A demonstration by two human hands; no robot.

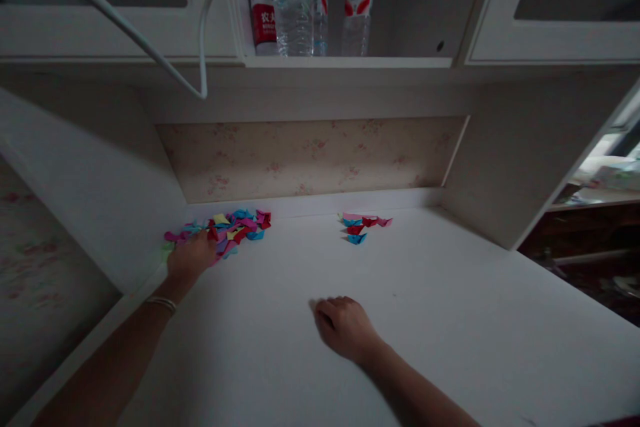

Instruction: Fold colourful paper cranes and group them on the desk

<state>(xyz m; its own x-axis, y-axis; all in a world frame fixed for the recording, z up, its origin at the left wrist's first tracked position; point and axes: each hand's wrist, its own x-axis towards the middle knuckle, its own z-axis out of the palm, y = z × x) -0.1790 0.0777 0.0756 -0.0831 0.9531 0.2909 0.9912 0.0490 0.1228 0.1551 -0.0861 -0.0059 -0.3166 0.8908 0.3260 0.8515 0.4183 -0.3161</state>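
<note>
Two lots of folded paper: a many-coloured heap of paper pieces [245, 227] sat at the back left, near the side panel [100, 147] and back ledge [310, 203]; a small group of paper boats [355, 230] lay right of it, near the ledge. Open white tabletop [270, 287] stretched between. Left hand [194, 255] at the heap's edge, fingertips hidden, grip could not be told. Right hand [347, 327] rested, fingers curled closed, well apart from both.

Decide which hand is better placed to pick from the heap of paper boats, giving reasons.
Probably the left hand: it is at the heap of paper boats; the right hand rests curled on the white tabletop, farther off.
</note>
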